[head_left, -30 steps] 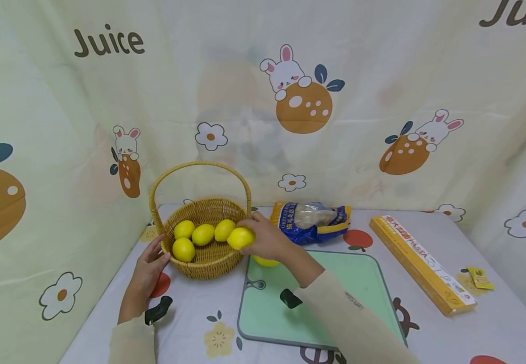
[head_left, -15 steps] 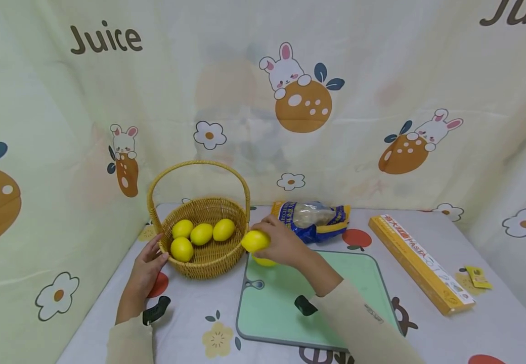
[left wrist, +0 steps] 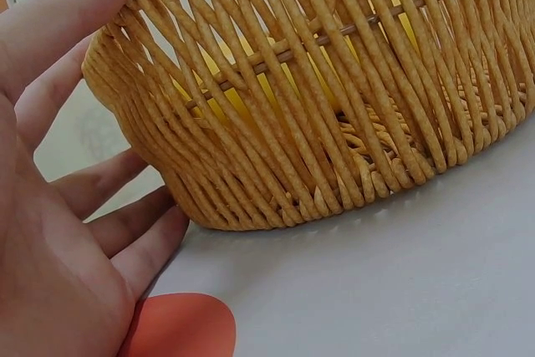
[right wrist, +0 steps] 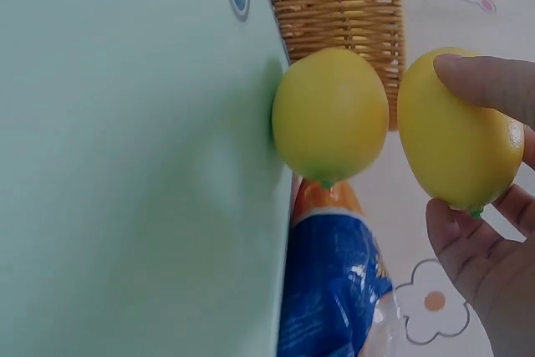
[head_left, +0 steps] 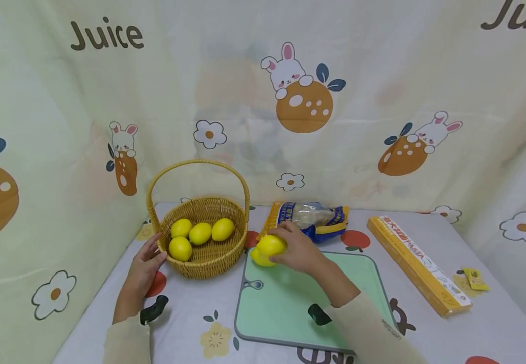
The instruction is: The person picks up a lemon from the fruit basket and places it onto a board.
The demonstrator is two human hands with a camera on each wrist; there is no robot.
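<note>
Over the last second the right hand [head_left: 297, 251] has moved from the basket's 4 o'clock rim towards the cutting board [head_left: 308, 303], carrying a lemon [right wrist: 460, 135]. Now it holds that lemon between thumb and fingers, above the board's 10 o'clock corner, where a second lemon [right wrist: 330, 114] sits. In the right wrist view a narrow gap separates the two fruits.

Meanwhile the left hand [head_left: 146, 263] stays at the wicker basket [head_left: 208, 267], between 8 and 9 o'clock on its side; its thumb is at the rim and its fairly straight fingers rest against the woven wall. Four lemons [head_left: 200, 233] lie inside, one near the middle and the others towards 8, 10 and 1 o'clock.

From the board's centre, the basket stands at 10 o'clock, a blue-and-yellow bag [head_left: 332, 230] lies at 12, and a long pasta box [head_left: 420, 265] at about 2:30, with a small yellow packet [head_left: 475, 279] beyond it.
</note>
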